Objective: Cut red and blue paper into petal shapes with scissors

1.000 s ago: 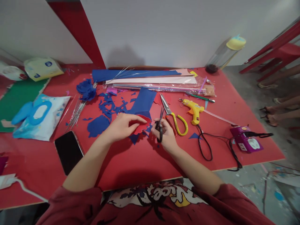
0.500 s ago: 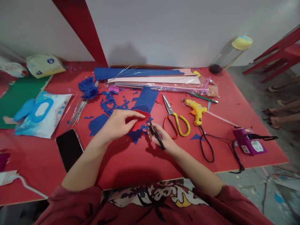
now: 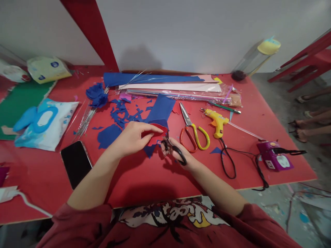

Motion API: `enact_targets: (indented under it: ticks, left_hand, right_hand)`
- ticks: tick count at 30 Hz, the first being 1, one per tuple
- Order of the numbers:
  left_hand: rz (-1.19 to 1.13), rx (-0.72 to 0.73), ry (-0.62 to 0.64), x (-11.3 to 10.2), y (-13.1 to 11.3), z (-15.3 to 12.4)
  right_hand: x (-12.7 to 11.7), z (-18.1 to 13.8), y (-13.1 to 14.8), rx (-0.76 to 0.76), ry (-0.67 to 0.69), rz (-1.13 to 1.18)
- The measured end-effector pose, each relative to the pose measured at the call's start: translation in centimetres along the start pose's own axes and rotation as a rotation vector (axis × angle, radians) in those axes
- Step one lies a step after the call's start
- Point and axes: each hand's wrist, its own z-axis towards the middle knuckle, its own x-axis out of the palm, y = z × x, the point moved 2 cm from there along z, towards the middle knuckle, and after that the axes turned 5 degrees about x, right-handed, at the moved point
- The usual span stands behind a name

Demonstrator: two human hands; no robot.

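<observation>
My left hand (image 3: 133, 139) is closed, thumb and forefinger pinching a red cut piece (image 3: 164, 130) of paper or foam with a pale edge. Blue sheet shows around and under it, and the hand partly covers both. In my right hand (image 3: 181, 150) is a small pair of scissors (image 3: 183, 158) with black handles, their loops spread apart and the blades at the right edge of the red piece. Blue scraps (image 3: 149, 151) hang or lie just below the blades. A wide blue strip (image 3: 162, 106) lies behind the hands.
Large scissors (image 3: 191, 129) with red and yellow handles and a yellow glue gun (image 3: 217, 122) lie at right, its cord near a purple box (image 3: 275, 156). To the left are a phone (image 3: 76, 164), a wipes pack (image 3: 46, 124) and a blue flower (image 3: 97, 94) on wires.
The handles of the black scissors have spread from close together to apart, and my right hand has turned slightly. My left hand keeps its pinch on the red piece, nearly unmoved.
</observation>
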Motion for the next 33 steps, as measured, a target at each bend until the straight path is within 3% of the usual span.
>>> enact_targets:
  ticks: [33]
  left_hand:
    - [-0.039, 0.016, -0.010, 0.24, -0.01, 0.13]
  right_hand:
    - [0.81, -0.12, 0.63, 0.035, 0.067, 0.124]
